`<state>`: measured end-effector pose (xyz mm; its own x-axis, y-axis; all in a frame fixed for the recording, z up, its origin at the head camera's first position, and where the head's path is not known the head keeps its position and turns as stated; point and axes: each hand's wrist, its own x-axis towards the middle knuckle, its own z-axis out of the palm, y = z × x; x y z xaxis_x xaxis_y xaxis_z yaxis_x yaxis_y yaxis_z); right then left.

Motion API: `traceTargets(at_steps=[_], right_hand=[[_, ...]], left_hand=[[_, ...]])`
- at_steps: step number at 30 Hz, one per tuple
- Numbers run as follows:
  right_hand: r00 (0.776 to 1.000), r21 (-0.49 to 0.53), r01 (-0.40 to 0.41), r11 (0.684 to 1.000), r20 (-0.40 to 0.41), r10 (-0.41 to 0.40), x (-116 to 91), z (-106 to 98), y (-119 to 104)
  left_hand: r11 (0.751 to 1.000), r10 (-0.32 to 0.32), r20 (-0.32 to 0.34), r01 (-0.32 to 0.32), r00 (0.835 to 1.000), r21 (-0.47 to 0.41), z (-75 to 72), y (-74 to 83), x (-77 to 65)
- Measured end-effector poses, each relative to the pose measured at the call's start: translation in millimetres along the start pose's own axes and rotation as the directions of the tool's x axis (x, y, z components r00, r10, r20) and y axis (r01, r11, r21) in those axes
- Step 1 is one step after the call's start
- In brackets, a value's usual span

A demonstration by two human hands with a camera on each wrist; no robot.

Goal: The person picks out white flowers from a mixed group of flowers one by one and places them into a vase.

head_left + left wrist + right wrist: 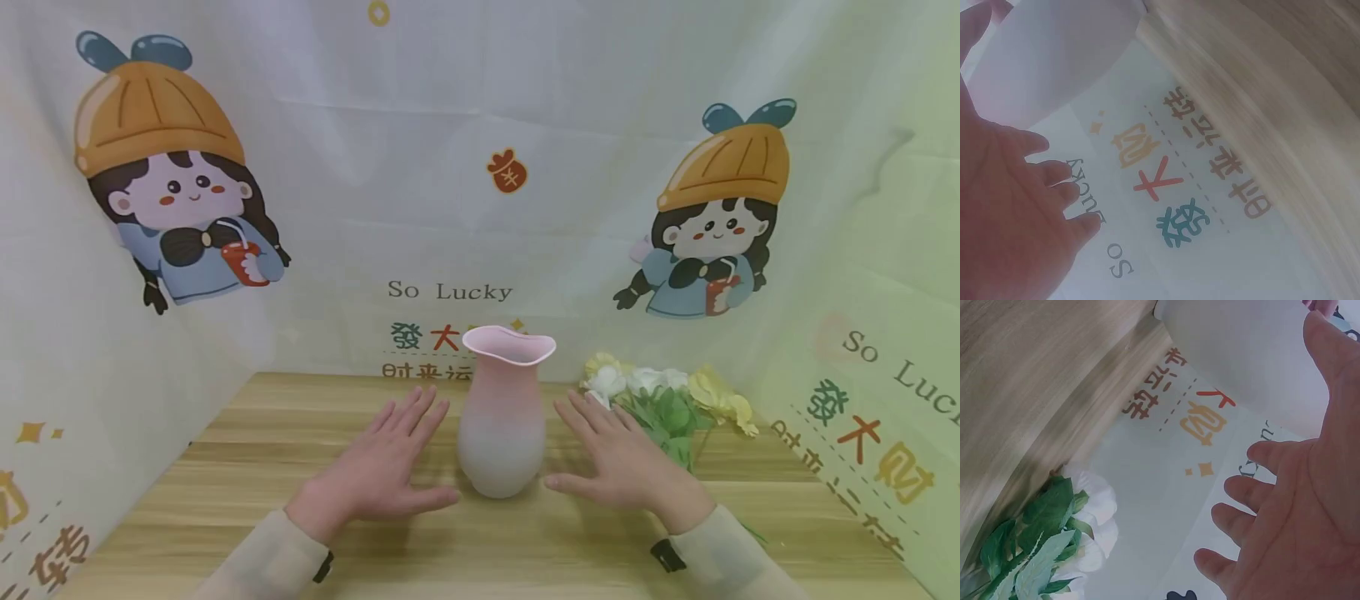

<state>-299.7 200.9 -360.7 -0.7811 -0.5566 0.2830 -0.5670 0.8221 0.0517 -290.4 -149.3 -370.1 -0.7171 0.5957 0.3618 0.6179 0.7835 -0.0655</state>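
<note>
A smooth pink-to-white vase (501,429) with a rounded body and a wavy, pale-rimmed mouth stands upright on the light wood-grain table (225,467), its pink inner wall showing at the top while the bottom inside is hidden. It stands between the bare left hand (386,467) and the bare right hand (618,462), just beside both thumbs, each hand's fingers straight and spread wide. White and yellow flowers with green leaves (663,417) lie beyond the right hand.

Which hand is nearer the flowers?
The right hand: in the head view it partly overlaps the flowers, while the left hand is across the vase from them.
</note>
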Motion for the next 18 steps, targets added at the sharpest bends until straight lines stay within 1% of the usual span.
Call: traceTargets(at_steps=[5,9,14,18], right_hand=[[1.000,-0.005,-0.002,1.000,-0.010,0.002,0,-1,2],[1.000,-0.003,-0.004,1.000,-0.012,0.004,0,-2,3],[1.000,0.003,-0.001,1.000,-0.015,0.001,0,-3,5],[1.000,0.003,-0.016,1.000,-0.023,0.017,0,-1,11]], left_hand=[[0.999,-0.009,0.000,0.009,1.000,-0.051,1.6,2.1,2.3],[0.994,-0.049,0.012,0.050,0.999,-0.098,1.7,3.8,4.8],[0.977,-0.095,0.022,0.097,0.995,-0.189,2.8,5.7,9.8],[0.959,-0.115,0.024,0.117,0.993,-0.260,5.9,6.8,16.0]])
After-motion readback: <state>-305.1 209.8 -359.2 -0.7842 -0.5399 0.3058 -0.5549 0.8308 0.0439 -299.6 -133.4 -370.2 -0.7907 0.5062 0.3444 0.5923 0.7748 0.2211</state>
